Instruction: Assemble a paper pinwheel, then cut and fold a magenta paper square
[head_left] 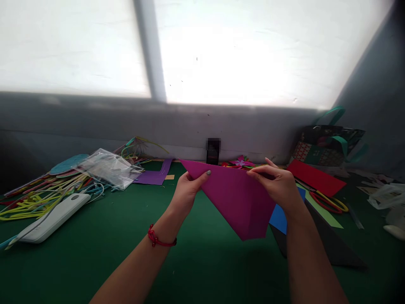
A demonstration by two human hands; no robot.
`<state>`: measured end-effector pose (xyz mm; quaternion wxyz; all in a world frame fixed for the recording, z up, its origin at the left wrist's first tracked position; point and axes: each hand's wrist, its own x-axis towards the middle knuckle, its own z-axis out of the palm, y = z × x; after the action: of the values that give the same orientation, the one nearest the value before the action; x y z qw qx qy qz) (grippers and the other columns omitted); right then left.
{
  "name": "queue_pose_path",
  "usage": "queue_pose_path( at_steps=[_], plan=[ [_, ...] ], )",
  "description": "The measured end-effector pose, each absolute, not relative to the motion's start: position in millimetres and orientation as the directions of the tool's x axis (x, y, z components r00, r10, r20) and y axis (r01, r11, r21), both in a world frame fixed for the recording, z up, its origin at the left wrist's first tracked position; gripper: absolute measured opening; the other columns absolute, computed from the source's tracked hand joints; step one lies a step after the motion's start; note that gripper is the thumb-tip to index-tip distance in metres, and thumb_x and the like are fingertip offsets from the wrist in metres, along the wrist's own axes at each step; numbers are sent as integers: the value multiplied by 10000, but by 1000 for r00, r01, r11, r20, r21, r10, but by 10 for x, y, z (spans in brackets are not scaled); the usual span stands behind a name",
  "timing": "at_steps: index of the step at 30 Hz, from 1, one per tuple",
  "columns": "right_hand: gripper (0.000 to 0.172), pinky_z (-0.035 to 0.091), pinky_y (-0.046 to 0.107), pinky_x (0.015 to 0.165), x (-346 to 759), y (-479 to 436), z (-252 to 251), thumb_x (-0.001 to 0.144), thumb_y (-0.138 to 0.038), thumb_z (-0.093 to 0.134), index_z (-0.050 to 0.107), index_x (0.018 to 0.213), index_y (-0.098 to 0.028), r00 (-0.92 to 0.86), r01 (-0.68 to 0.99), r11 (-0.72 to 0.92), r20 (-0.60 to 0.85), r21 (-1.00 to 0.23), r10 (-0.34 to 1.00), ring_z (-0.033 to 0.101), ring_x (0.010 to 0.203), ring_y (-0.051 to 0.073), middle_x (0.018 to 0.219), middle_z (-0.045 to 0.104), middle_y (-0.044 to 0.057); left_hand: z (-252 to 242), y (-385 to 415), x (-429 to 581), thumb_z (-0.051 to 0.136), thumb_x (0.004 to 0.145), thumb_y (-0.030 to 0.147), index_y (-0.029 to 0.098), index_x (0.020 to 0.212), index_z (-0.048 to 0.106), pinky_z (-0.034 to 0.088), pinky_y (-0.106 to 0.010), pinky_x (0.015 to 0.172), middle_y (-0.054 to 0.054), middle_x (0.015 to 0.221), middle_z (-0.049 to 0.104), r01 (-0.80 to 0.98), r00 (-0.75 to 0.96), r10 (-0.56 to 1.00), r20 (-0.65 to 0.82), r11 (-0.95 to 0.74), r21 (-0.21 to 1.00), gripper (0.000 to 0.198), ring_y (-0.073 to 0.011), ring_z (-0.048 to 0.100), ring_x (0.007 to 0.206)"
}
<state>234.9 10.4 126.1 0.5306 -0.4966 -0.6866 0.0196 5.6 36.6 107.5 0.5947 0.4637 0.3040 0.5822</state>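
Above the green table [126,240], short of its far edge, the left hand [187,188] clasps magenta paper [232,196] near its point while the right hand [276,181] pinches its top edge, apparently keeping it taut.

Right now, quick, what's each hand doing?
Left hand: closed, pinching the magenta folded paper sheet near its left corner.
Right hand: closed, pinching the same sheet's top edge.
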Motion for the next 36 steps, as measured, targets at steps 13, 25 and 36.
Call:
queue_pose_path(
  at_steps=[13, 25, 36],
  plan=[
    [81, 272, 491, 1075, 2368, 98, 1273, 727, -363, 651, 682, 743, -290, 46, 668, 517, 723, -535, 689, 643, 743, 163, 704, 679, -65, 1111, 376, 7, 652, 731, 354, 163, 977, 629, 489, -337, 786, -81, 1024, 646, -435, 145, 955, 257, -172, 884, 313, -216, 599, 931],
    [85, 279, 465, 1076, 2411, 102, 1261, 709, -371, 664, 688, 745, -297, 53, 676, 503, 717, -538, 695, 645, 828, 181, 718, 690, -65, 1037, 424, 12, 651, 736, 338, 165, 918, 657, 500, -295, 737, -53, 905, 676, -453, 103, 952, 288, -213, 866, 251, -184, 617, 849],
    [105, 274, 492, 1066, 2398, 61, 1287, 701, -388, 666, 691, 739, -294, 81, 666, 477, 691, -574, 719, 640, 875, 205, 729, 694, -55, 1098, 405, -29, 621, 743, 415, 176, 941, 654, 500, -284, 685, -54, 890, 681, -463, 93, 944, 317, -240, 853, 312, -186, 629, 816]
  ],
)
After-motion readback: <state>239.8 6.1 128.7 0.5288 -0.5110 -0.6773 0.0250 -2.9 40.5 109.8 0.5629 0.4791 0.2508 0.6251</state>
